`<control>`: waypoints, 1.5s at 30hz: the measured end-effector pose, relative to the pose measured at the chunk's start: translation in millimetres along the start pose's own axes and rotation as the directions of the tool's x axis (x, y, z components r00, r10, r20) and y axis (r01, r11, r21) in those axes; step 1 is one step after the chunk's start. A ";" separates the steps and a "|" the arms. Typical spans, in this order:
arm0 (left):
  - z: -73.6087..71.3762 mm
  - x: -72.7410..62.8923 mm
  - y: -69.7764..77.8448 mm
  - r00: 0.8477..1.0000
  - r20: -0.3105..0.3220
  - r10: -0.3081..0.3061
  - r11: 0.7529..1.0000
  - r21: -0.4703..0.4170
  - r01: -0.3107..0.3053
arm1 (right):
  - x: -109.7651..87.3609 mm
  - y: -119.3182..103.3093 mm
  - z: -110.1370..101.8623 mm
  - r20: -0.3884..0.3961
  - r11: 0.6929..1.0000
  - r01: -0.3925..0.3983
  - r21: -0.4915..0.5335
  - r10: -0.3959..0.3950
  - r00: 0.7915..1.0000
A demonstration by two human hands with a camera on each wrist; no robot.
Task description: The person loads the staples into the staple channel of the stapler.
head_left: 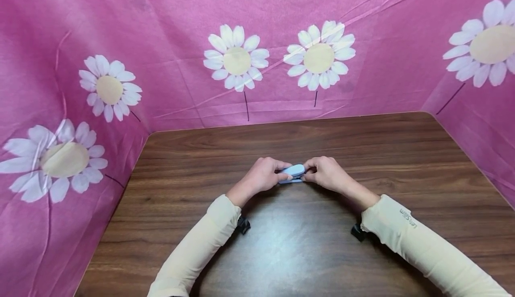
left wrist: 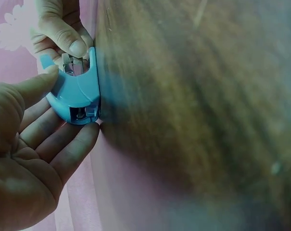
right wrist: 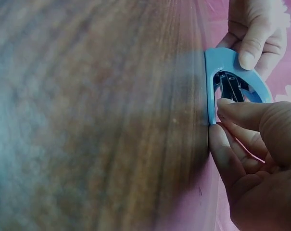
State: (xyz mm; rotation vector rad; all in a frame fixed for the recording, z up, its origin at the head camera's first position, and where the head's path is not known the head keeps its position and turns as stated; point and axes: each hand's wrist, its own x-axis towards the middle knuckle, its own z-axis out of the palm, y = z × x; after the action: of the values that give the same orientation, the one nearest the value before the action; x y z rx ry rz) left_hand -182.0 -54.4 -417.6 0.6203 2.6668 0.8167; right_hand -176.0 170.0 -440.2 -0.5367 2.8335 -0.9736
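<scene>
A light blue stapler (head_left: 295, 170) is held between the two hands over the table, its base low against the tabletop. My left hand (head_left: 263, 174) grips its closed, rounded end, the thumb on the blue body and the fingers behind and under it. At the opposite end my right hand (head_left: 327, 173) pinches the stapler, thumb beside the metal inner rail (right wrist: 230, 86). The blue arms stand apart there, so the rail shows between them. In the left wrist view the right thumb (left wrist: 77, 47) lies close to the metal tip. Fingers partly hide the stapler's far side.
The brown wood-grain table (head_left: 181, 221) spreads around both hands. Pink cloth (head_left: 173, 82) printed with white daisies hangs along its back and sides. A small black device (head_left: 243, 225) sits under the left wrist, with another black device (head_left: 358, 232) under the right.
</scene>
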 end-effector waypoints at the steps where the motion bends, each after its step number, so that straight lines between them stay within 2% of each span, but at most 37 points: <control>1: 0.1 -0.6 -0.2 1.000 -0.002 0.005 1.000 0.003 -0.005 | 0.1 0.4 0.2 0.003 1.000 0.001 0.002 -0.001 1.000; 10: 1.0 -1.6 -1.2 0.997 -0.027 0.069 0.997 0.020 -0.068 | 0.0 2.2 0.2 -0.004 1.000 0.002 0.002 -0.002 1.000; 17: 0.2 -5.1 -3.9 0.997 -0.031 0.068 0.997 -0.018 -0.068 | 0.9 2.4 1.3 0.010 1.000 0.006 0.001 -0.006 1.000; 22: -5.8 -11.0 -4.5 0.994 -0.085 0.072 0.997 -0.008 -0.073 | 1.2 1.1 0.6 0.009 1.000 0.011 -0.003 -0.011 1.000; 26: -13.0 -19.7 -5.1 0.983 -0.169 0.070 0.994 0.098 -0.054 | 2.0 1.3 1.5 0.010 1.000 0.017 0.003 -0.017 1.000; 29: -17.9 -28.3 -5.7 0.964 -0.252 0.084 0.970 0.243 -0.021 | 2.1 1.9 2.5 0.007 1.000 0.026 -0.001 -0.026 1.000; 33: -22.2 -38.2 -7.2 0.936 -0.334 0.112 0.903 0.428 0.044 | 2.1 3.3 2.9 -0.002 1.000 0.029 -0.006 -0.029 1.000; 35: -24.1 -41.8 -8.4 0.930 -0.354 0.100 0.873 0.479 0.089 | 2.2 3.6 2.6 -0.006 0.999 0.031 -0.008 -0.031 1.000; 38: -26.5 -46.0 -11.4 0.932 -0.360 0.043 0.854 0.498 0.152 | 2.6 3.6 2.7 -0.012 0.999 0.033 -0.015 -0.033 0.999; 40: -27.0 -48.6 -14.5 0.940 -0.342 0.000 0.847 0.499 0.182 | 2.9 3.5 2.8 -0.013 0.999 0.043 -0.025 -0.043 0.999; 45: -22.5 -53.9 -23.7 0.953 -0.286 -0.101 0.846 0.480 0.234 | 3.2 3.2 3.3 -0.012 0.997 0.059 -0.045 -0.059 0.998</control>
State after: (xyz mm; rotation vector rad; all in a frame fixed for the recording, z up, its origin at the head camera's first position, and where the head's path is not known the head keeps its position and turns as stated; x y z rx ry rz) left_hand -151.4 -108.2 -405.9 0.3970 3.1404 0.1286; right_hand -179.2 169.4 -444.7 -0.6241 2.8727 -0.9280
